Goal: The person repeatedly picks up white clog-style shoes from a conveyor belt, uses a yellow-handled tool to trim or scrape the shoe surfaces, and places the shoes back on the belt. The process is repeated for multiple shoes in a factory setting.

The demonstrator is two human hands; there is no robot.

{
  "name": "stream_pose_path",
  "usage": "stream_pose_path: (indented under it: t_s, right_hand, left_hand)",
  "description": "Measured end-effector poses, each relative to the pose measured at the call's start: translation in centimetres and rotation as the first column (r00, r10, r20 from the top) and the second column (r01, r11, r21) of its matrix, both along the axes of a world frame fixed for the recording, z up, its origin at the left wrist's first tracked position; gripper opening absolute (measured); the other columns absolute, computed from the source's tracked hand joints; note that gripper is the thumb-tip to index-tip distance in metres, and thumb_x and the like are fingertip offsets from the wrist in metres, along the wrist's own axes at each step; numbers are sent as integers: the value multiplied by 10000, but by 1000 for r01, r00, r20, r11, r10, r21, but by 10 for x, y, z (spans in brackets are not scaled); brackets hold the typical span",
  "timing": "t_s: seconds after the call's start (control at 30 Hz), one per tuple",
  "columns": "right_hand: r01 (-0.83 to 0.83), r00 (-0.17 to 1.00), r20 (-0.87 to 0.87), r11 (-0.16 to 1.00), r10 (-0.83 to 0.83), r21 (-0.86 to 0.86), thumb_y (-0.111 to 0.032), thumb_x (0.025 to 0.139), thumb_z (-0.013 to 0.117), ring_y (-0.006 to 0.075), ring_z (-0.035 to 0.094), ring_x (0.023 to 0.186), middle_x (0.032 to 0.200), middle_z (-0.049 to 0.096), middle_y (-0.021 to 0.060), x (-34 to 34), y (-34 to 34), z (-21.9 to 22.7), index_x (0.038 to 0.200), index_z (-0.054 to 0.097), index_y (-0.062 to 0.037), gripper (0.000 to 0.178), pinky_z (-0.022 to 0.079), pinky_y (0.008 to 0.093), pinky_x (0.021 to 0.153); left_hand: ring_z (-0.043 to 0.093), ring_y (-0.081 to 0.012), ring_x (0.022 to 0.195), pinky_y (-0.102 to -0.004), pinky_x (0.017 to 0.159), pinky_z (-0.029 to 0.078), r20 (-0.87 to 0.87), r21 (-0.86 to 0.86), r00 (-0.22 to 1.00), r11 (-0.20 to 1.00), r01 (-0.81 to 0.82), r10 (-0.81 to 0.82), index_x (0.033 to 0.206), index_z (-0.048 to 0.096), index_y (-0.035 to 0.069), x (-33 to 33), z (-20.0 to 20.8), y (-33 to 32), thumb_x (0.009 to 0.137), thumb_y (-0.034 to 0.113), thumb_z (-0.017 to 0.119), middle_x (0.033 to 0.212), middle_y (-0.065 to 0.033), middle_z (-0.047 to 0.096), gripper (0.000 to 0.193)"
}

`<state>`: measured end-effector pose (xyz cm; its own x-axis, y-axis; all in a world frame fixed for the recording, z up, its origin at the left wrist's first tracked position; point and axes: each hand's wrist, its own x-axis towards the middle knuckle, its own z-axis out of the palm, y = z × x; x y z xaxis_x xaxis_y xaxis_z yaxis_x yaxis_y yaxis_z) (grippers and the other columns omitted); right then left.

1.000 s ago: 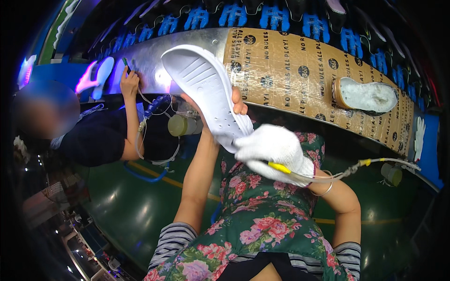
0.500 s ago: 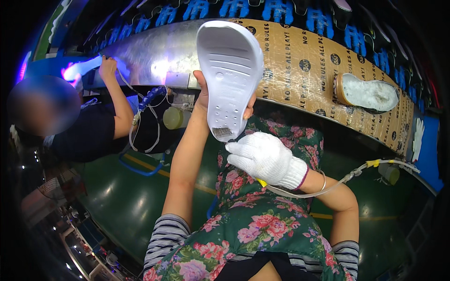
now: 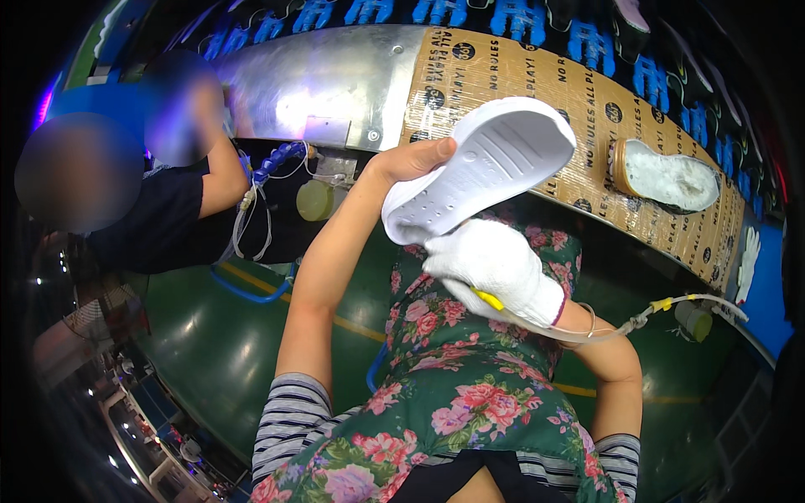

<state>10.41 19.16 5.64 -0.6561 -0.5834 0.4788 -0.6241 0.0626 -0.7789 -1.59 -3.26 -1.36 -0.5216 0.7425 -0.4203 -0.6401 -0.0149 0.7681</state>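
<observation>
My left hand (image 3: 417, 160) grips a white shoe sole (image 3: 503, 163) by its edge, the thumb over the rim. Crosswise grooves mark the sole's wide end, and small holes dot the narrower end, which tilts down toward me. My right hand (image 3: 493, 267), in a white knitted glove, is closed beside that narrower end, its fingertips at the edge. A yellow tool end (image 3: 487, 298) on a clear hose (image 3: 625, 322) shows under the gloved palm; the rest of this tool is hidden by the glove.
Brown printed paper covers part of the metal bench (image 3: 352, 75). A brown-rimmed, sole-shaped holder (image 3: 671, 176) with a whitish filling lies on it. Blue racks (image 3: 516, 18) line the far side. A co-worker's arm (image 3: 225, 180) is at left; a white glove (image 3: 748, 264) hangs at right.
The sole has turned clockwise, its wide end swinging right and down. The gloved hand has shifted slightly right, and the dark patch at the sole's narrow end no longer shows.
</observation>
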Motion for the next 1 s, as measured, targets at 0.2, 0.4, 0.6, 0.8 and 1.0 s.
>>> stream_pose_path:
  t_s: [0.2,0.4,0.6,0.8,1.0]
  right_hand:
    - [20,914,402,988,43,-150,31,820,791,232,736,874,1047,787,118,-7,6,10,1040,789,-47,233,584,344,787]
    - [566,428,903,788,-29,-243,79,849,751,183,726,960,1103,776,153,-23,25,5,1029,763,31,186,589,296,845]
    - [647,361,932,714,23,-268,89,846,754,199,728,967,1118,769,162,-29,9,0,1038,756,28,202,591,304,864]
    - [586,444,896,758,-5,-287,55,870,757,163,723,963,1080,782,116,-24,5,1,1070,777,36,202,569,273,853]
    - [479,788,504,866,-355,-139,-7,833,809,210,749,948,1073,793,129,-27,15,31,1045,800,-14,212,583,321,872]
  left_hand:
    - [745,-416,961,-550,798,638,155,222,988,974,-41,6,1529,462,41,-12,2,9,951,766,495,1238,-252,697,928]
    - [682,-409,1128,-569,996,556,80,565,813,645,-514,577,1564,413,52,-42,-12,24,1055,658,350,1310,-236,656,795]
    - [402,-392,1479,-570,1245,286,494,607,545,180,-774,677,1600,388,113,29,11,3,1028,556,455,1636,-194,400,727]
    - [472,-603,1336,-736,1044,449,652,562,702,440,-700,285,1659,289,132,118,18,-9,983,731,423,1639,-291,326,913]
    - [532,-473,1373,-719,1118,420,714,582,651,298,-757,258,1590,335,-37,143,18,41,760,430,594,1526,-276,498,987]
